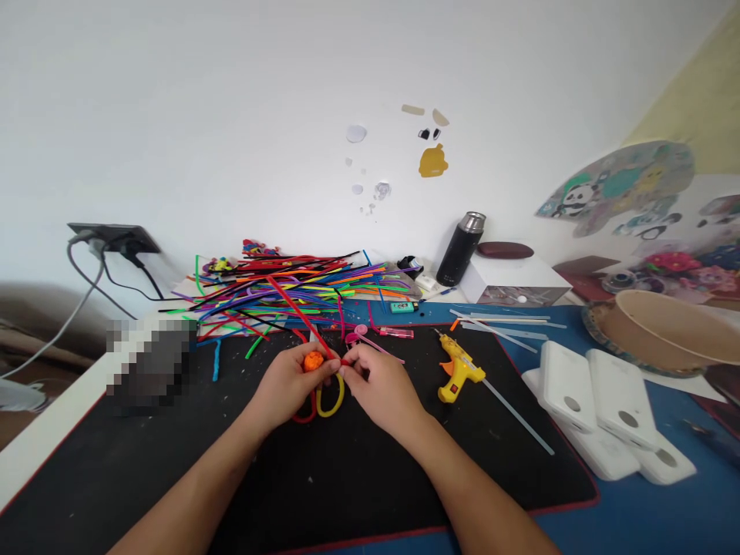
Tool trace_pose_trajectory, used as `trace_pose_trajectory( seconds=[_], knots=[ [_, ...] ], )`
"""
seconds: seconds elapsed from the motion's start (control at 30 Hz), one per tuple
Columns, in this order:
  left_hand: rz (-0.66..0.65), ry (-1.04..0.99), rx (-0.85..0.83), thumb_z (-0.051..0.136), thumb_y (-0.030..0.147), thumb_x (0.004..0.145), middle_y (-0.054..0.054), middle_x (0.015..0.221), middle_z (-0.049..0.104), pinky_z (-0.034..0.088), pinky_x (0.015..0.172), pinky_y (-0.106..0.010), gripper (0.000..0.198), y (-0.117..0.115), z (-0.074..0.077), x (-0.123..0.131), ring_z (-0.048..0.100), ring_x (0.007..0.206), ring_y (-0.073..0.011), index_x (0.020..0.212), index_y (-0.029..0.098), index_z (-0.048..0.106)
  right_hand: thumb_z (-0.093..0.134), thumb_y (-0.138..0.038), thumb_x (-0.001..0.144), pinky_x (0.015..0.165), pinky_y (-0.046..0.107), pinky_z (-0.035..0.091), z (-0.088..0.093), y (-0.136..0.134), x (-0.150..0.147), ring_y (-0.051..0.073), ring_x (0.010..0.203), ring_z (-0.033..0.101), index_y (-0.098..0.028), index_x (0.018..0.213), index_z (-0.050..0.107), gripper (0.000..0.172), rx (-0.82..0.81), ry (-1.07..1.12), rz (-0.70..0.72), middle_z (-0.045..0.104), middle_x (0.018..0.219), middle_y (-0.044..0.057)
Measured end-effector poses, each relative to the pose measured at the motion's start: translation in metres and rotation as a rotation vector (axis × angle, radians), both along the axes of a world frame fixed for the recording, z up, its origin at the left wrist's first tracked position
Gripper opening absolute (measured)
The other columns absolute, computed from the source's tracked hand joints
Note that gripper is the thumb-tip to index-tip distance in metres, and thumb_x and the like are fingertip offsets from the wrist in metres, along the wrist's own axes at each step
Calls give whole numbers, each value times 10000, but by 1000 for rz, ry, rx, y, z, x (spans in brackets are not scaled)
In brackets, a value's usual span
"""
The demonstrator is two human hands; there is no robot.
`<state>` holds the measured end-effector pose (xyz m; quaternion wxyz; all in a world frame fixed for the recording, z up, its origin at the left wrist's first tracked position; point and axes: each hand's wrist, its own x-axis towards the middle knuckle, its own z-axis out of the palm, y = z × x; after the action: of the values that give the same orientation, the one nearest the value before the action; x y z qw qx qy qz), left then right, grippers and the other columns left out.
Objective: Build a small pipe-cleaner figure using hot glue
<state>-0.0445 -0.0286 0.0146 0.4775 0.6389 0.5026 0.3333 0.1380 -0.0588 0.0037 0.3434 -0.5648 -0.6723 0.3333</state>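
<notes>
My left hand (292,385) is closed, its thumb and fingers pinching a red pipe cleaner (297,312) that slants up and away to the left. A small orange ball of coiled pipe cleaner (313,361) sits in the same hand, between thumb and forefinger. Close beside it, my right hand (378,385) pinches the near end of the red pipe cleaner; the fingertips partly hide that end. Under and behind my hands lie scissors with red and yellow handles (331,401), their blades mostly covered. A pink coiled piece (361,331) rests just beyond my right hand.
Loose pipe cleaners (289,289) in many colours are heaped along the wall. To the right lie a yellow glue gun (461,371), clear glue sticks (509,327) and several white devices (621,397). A black flask (461,250) stands behind, near a teal lighter (403,307) and a large bowl (671,327).
</notes>
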Motion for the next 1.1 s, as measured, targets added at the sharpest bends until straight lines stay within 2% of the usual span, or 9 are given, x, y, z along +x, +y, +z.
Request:
trace_pose_trajectory(
  seconds=[0.1,0.2,0.33,0.43,0.53,0.77,0.87,1.0,1.1],
  knots=[
    [65,-255,-162,825,505,730,1,627,659,466,545,-259,358,-2,-6,7,594,580,-166,856,181,741,632,-282,959,568,239,407,-2,1,-1,137,595,607,-228,945,663,64,-35,154,-4,655,679,-39],
    [123,-450,-279,877,486,681,-6,657,663,439,504,-235,385,-3,-12,14,589,574,-144,820,165,717,617,-301,967,554,236,445,-4,1,-3,134,578,608,-225,944,647,85,-65,298,-7,646,675,-39],
    [118,-518,-327,897,451,671,-22,683,687,443,505,-226,370,-5,-15,15,601,590,-137,808,156,721,601,-288,970,531,228,463,-6,2,-4,132,555,595,-222,922,626,86,-112,430,-8,626,648,-43],
    [92,-436,-276,880,460,708,-20,661,697,461,523,-233,369,-4,-14,13,617,601,-151,877,162,744,577,-276,984,509,224,443,-5,3,-2,126,510,573,-220,929,621,89,-147,413,-16,602,608,-54],
    [87,-310,-198,878,466,707,-7,641,693,475,537,-243,367,-3,-12,9,615,600,-162,897,175,760,570,-280,998,529,228,416,-3,3,1,123,503,570,-225,927,627,107,-133,306,-19,603,596,-60],
    [50,-18,-9,827,471,729,-18,706,728,486,592,-265,294,2,-5,0,618,639,-187,858,207,809,640,-218,970,600,260,324,5,1,4,152,662,618,-235,915,697,81,64,-89,-9,707,731,-21],
    [-3,78,12,793,500,749,-20,720,739,484,610,-271,312,4,-4,-4,621,649,-195,859,209,816,638,-216,980,610,268,305,6,0,3,162,713,644,-241,947,717,90,67,-193,24,740,786,-12],
    [-79,191,54,746,480,804,-25,825,775,499,716,-283,283,5,-5,-9,668,764,-219,881,216,814,634,-213,986,623,276,295,9,-2,2,171,755,665,-245,951,734,110,56,-287,59,763,831,0],
    [-102,226,47,742,459,815,-21,828,774,489,707,-281,257,5,-5,-11,666,761,-216,880,218,804,642,-211,979,624,277,294,9,-2,2,173,764,668,-244,943,737,107,60,-309,71,767,848,6]
  ],
)
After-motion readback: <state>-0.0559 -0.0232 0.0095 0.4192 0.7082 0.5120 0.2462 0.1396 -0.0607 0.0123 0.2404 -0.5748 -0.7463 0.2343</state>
